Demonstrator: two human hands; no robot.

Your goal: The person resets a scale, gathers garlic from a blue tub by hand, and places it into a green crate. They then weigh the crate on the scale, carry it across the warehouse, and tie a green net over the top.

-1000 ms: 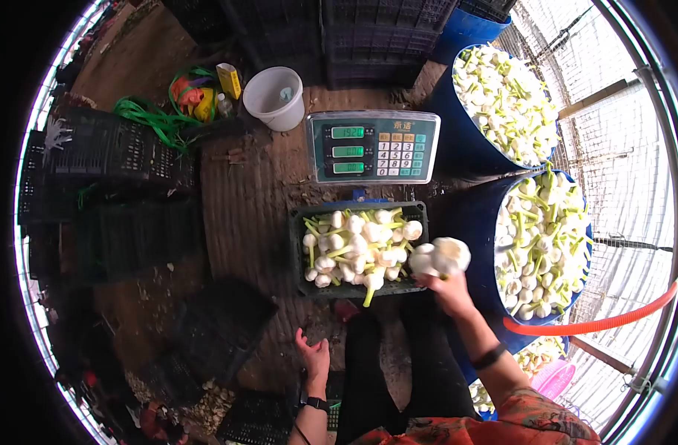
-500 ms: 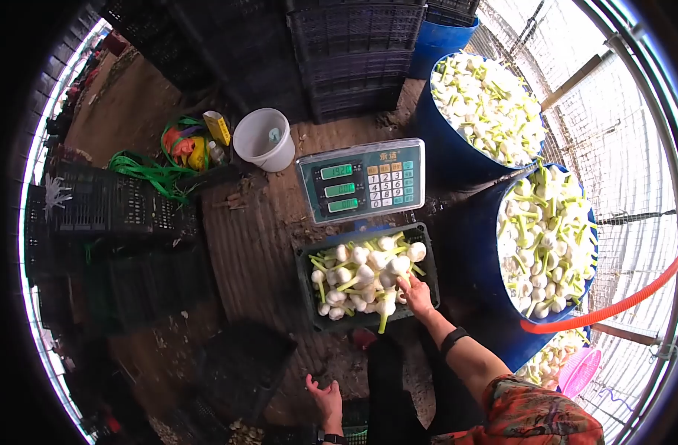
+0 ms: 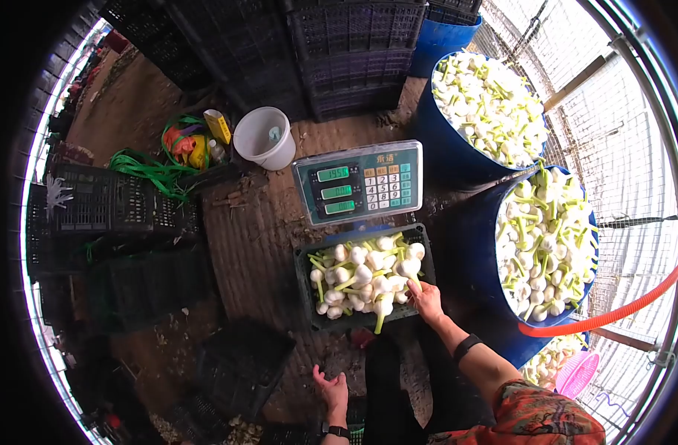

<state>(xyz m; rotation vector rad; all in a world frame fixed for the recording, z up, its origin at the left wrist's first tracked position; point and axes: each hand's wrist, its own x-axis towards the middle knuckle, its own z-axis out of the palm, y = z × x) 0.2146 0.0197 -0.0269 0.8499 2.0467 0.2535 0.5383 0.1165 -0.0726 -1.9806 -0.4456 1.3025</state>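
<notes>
My right hand [image 3: 426, 300] is at the right side of a dark green plastic crate [image 3: 303, 289] heaped with white garlic bulbs [image 3: 362, 276] on green stems. Its fingers pinch the stem of a garlic bulb [image 3: 408, 268] lying on top of the heap. Lower down, my left hand [image 3: 333, 389] hangs apart from the crate, palm up and fingers spread, holding nothing. Just beyond the crate stands a digital scale display [image 3: 359, 182] with lit green readouts and a keypad. Whether the crate rests on the scale's platform is hidden.
Tall blue barrels [image 3: 469, 245] full of garlic line the right side, with an orange hose [image 3: 613, 311] and a pink basket [image 3: 576, 372] near them. A white bucket [image 3: 266, 141] stands beyond the scale. Black crates [image 3: 357, 59] are stacked behind; more crates [image 3: 112, 200] fill the left.
My right hand has shifted slightly right and down, now gripping the bulb's stem at the crate's right side. The left hand has risen a little. The scale's top reading has changed.
</notes>
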